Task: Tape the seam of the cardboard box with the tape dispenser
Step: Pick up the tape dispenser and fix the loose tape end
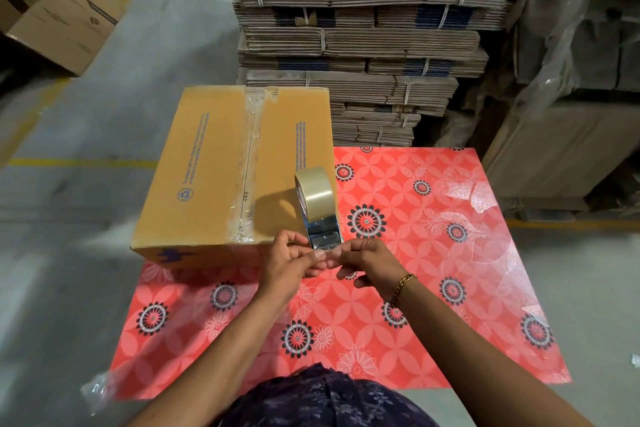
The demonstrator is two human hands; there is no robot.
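Brown cardboard box (221, 180) at 11 o'clock on red floral mat (433, 253). Left hand (289, 265) & right hand (370, 262) pinch clear tape end at metal tape dispenser (320, 215), box's 5 o'clock. Tape thin, sticky; likely grip by edges.

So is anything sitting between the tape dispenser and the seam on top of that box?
Nothing visible does. The tape dispenser stands at the box's near right corner, both hands at its front end. The seam, already shiny with tape, runs just to its left, over bare cardboard.
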